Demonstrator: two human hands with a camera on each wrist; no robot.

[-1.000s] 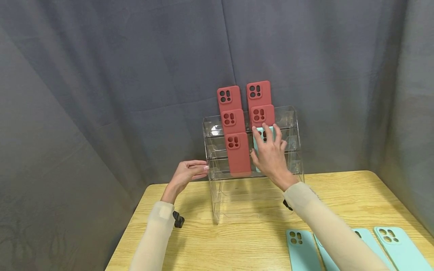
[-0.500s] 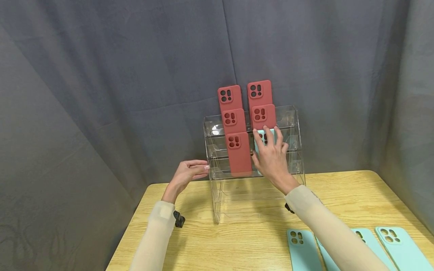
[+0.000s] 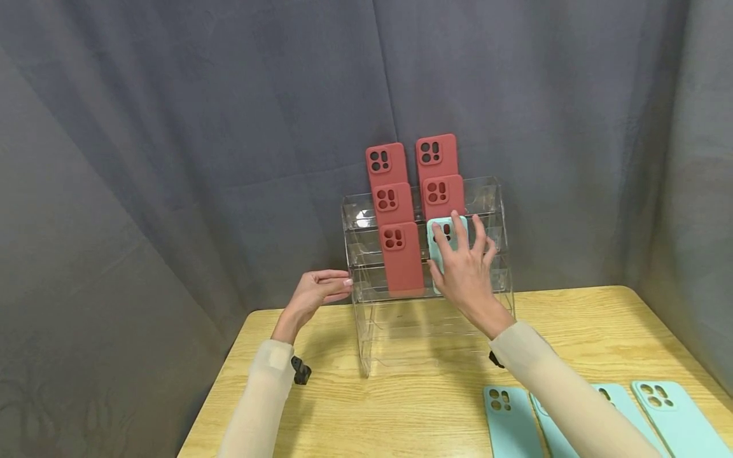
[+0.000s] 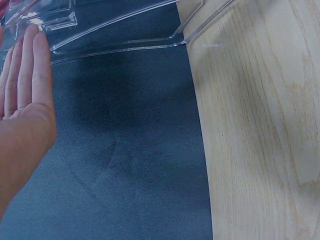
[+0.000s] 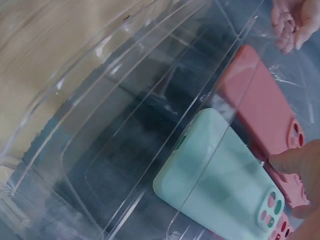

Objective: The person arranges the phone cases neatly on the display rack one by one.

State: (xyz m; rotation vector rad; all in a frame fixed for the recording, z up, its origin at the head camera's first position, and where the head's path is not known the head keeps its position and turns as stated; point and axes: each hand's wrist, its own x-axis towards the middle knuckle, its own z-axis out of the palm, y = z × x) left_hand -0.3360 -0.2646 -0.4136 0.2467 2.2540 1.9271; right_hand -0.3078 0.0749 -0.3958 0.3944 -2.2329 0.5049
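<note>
A clear tiered stand (image 3: 366, 299) holds phone cases in two columns. The left column has three red phone cases (image 3: 404, 270); two more red cases (image 3: 444, 202) stand in the right column. Below those, a mint phone case (image 5: 215, 165) leans in the lowest tier. My right hand (image 3: 466, 273) is spread over this mint case, index fingertip at its camera cutouts, thumb by its left edge. In the right wrist view, the thumb (image 5: 287, 161) overlaps the neighbouring red case. My left hand (image 3: 314, 294) keeps its fingers straight, tips at the stand's left side.
Several mint phone cases lie on the wooden table (image 3: 401, 407) at the front right, among them one case (image 3: 511, 423) nearest the stand and another (image 3: 678, 413) at the far right. Grey curtains (image 3: 275, 127) hang behind and at the sides.
My right hand has shifted slightly right, its fingers spreading away from the mint case's top edge, so more of that case shows. My left hand stays at the stand's side.
</note>
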